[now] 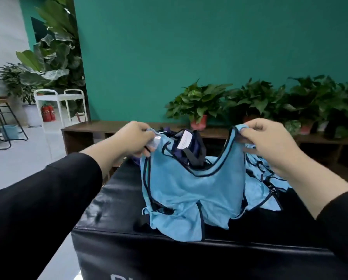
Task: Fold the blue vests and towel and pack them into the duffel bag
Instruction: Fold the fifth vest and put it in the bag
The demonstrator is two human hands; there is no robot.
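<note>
Blue vest (191, 190) pinched at shoulder straps by left hand (132, 138), right hand (270, 142).

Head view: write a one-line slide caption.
Both hands, left and right, hold a blue vest by its shoulder straps over a black padded block, duffel bag behind.

The left hand (133, 138) and the right hand (268, 142) each pinch 1 shoulder strap of a blue vest (191, 190), holding it up so its front hangs spread and its hem rests on the black padded block (112, 211). Behind the neckline sits a dark duffel bag (191, 146) (a white tag shows on it). More blue vests (264, 178) lie crumpled on the block under the right wrist. Potted plants (199, 104) line a wooden bench (92, 128) along the green wall (189, 47).
</note>
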